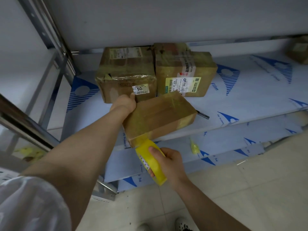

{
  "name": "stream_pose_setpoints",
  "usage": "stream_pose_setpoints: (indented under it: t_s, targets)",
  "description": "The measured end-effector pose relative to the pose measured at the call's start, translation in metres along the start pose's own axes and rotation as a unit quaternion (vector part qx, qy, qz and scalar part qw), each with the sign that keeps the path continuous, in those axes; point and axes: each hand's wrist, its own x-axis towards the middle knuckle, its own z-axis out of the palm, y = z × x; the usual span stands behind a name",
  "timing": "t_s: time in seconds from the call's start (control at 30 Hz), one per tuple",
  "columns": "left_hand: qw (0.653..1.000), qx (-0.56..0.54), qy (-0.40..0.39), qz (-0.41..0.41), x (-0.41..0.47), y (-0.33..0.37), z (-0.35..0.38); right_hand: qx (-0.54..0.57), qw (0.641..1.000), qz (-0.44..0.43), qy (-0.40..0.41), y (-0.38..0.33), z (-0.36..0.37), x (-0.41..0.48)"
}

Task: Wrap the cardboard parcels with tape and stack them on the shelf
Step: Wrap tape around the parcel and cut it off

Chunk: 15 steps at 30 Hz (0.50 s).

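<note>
the right hand [168,161] is curled round the yellow tape roll [150,162], thumb on top. it holds the roll just off the near end of the flat parcel [160,114]. a strip of tape [141,139] runs from the roll onto that end. the left hand [124,102] grips the parcel's far left corner; its fingers are hidden behind the cardboard.

the parcel rests at the front edge of the shelf [250,100]. its long axis slants from near left, by the roll, to far right. the right hand is nearer the end being taped, so the next pull probably has to carry the roll along or round that axis while the left hand steadies.

the shelf also holds:
- two taped parcels behind, side by side: the left one [126,72] just beside the left hand, the right one [183,72] near the parcel's far end
- a dark rod [203,115] by that end
- another box [298,49] far right

the lower shelf [216,147] bears a yellow tape scrap [195,147].
</note>
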Motion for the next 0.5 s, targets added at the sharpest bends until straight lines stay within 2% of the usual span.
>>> stream_pose_setpoints:
  t_s: [0.1, 0.13, 0.23, 0.33, 0.5]
  targets:
    - [0.98, 0.177, 0.056, 0.073, -0.029, 0.006, 0.008, 0.022, 1.0, 0.016, -0.002, -0.001, 0.001, 0.002]
    - [0.971, 0.203, 0.063, 0.11, -0.043, 0.004, 0.016, 0.026, 0.999, 0.02, -0.002, -0.001, 0.001, 0.003]
    - [0.966, 0.194, 0.035, 0.167, -0.074, -0.003, 0.035, 0.033, 0.999, 0.035, 0.0, 0.0, 0.003, 0.006]
    - [0.97, 0.189, 0.004, 0.153, -0.075, -0.001, 0.03, 0.033, 0.999, 0.036, 0.005, 0.0, 0.003, 0.007]
    - [0.964, 0.205, 0.032, 0.165, -0.071, -0.004, 0.032, 0.022, 1.0, 0.016, 0.01, 0.0, 0.002, 0.008]
